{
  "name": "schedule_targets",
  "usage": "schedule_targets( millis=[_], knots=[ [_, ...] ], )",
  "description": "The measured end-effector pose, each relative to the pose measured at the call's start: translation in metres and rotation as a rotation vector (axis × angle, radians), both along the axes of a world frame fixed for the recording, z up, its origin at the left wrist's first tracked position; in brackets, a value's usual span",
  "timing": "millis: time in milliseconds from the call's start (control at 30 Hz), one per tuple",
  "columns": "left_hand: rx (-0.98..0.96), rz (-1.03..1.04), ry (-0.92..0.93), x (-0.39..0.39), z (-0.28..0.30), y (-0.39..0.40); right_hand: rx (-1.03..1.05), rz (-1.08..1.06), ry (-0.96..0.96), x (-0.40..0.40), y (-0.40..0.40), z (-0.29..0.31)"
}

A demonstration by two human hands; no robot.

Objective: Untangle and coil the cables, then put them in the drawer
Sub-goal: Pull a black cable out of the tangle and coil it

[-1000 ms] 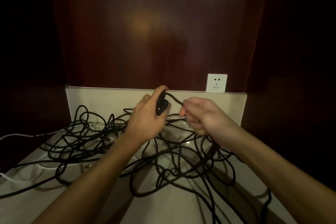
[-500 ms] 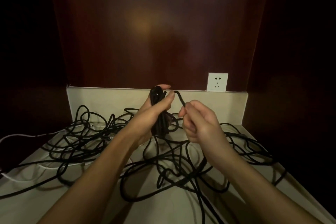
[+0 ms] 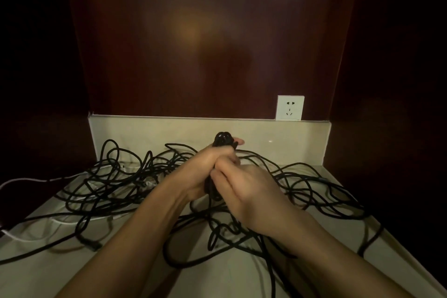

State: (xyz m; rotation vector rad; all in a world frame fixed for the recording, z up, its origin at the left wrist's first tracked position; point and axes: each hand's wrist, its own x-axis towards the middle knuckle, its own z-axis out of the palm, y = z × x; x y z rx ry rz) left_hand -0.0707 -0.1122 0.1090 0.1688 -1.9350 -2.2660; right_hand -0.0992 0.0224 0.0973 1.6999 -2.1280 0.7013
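Since half a second ago the right hand [image 3: 251,191] has closed in from the right and now meets the left hand [image 3: 205,167] at the centre of the frame, where earlier a short stretch of cable ran between them. The left hand is clenched around a coiled bundle [image 3: 223,140] of black cable, whose loops stick up above the fist in the middle of the picture, with a fingertip showing just to their right. The right hand's fingers curl against the lower part of that same bundle, directly below and right of the left fist; they appear to grasp it, though the left hand hides the exact contact.

Behind and beneath both forearms, a loose tangle of black cable [image 3: 116,184] sprawls across the pale bench [image 3: 48,273], from the left middle of the frame over to the right edge, with loops crossing one another and running under the wrists. A thin white cable [image 3: 21,180] enters from the left edge and another pale strand lies among the black loops at lower left. A low cream backsplash [image 3: 150,130] runs across the centre, and a white wall socket [image 3: 289,107] sits on the dark wood panel [image 3: 205,31] at right of centre, just above the backsplash.
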Motion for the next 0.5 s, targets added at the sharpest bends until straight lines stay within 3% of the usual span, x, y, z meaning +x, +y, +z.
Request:
schedule_targets(
  millis=[67, 100, 200, 267, 367, 500],
  knots=[
    [-0.013, 0.060, 0.015, -0.001, -0.002, -0.003, -0.066, -0.008, 0.058, 0.005, 0.000, -0.008],
    [-0.014, 0.103, 0.042, -0.001, 0.000, -0.005, -0.103, -0.005, -0.014, 0.009, -0.001, -0.013],
    [0.127, 0.214, 0.191, -0.004, 0.007, -0.011, -0.266, 0.066, -0.514, 0.022, 0.001, -0.028],
    [0.300, 0.231, 0.283, -0.005, 0.017, -0.015, -0.330, 0.127, -0.653, 0.024, 0.005, -0.036],
    [0.535, 0.074, 0.370, 0.001, 0.027, -0.017, -0.114, 0.168, -0.790, 0.010, 0.011, -0.040],
    [0.396, -0.142, 0.365, 0.013, 0.033, -0.006, 0.095, 0.099, -0.763, -0.037, 0.020, -0.022]
  ],
)
